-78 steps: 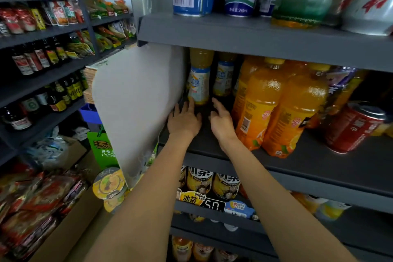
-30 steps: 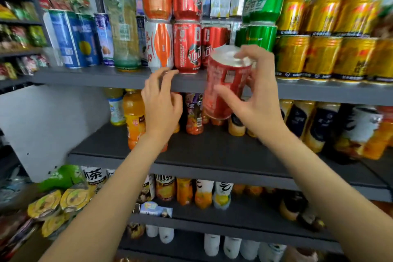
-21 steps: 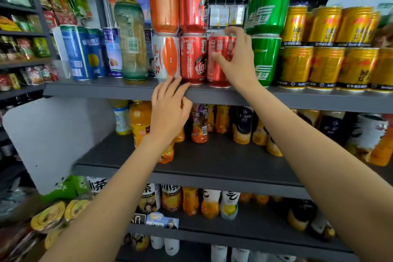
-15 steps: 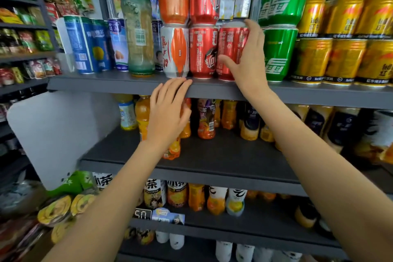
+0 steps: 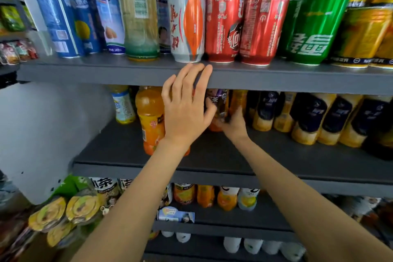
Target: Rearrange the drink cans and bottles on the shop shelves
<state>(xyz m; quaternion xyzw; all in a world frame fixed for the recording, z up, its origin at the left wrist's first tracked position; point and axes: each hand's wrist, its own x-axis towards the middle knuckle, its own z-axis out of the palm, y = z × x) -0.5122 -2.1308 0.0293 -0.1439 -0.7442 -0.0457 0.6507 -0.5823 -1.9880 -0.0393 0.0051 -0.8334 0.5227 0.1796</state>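
The red can [image 5: 263, 27] stands on the upper shelf [image 5: 110, 72] between another red can [image 5: 223, 27] and a green can [image 5: 312, 30]. My left hand [image 5: 185, 108] is open, its fingers spread, with the fingertips against the front edge of the upper shelf. My right hand [image 5: 234, 125] reaches into the middle shelf [image 5: 276, 159] and closes around the lower part of a purple-labelled bottle [image 5: 219, 102] of orange drink. An orange juice bottle [image 5: 150, 117] stands just left of my left wrist.
Blue cans [image 5: 61, 19] and a tall tea bottle [image 5: 139, 13] fill the upper shelf's left; gold cans [image 5: 365, 34] stand at the right. Dark-labelled bottles [image 5: 314, 119] line the middle shelf's right. A grey side panel [image 5: 42, 134] closes the left. Lower shelves hold more bottles.
My right hand let go of the red can on the upper shelf and dropped to the middle shelf, where it took hold of the purple-labelled bottle. My left hand stayed at the shelf edge.
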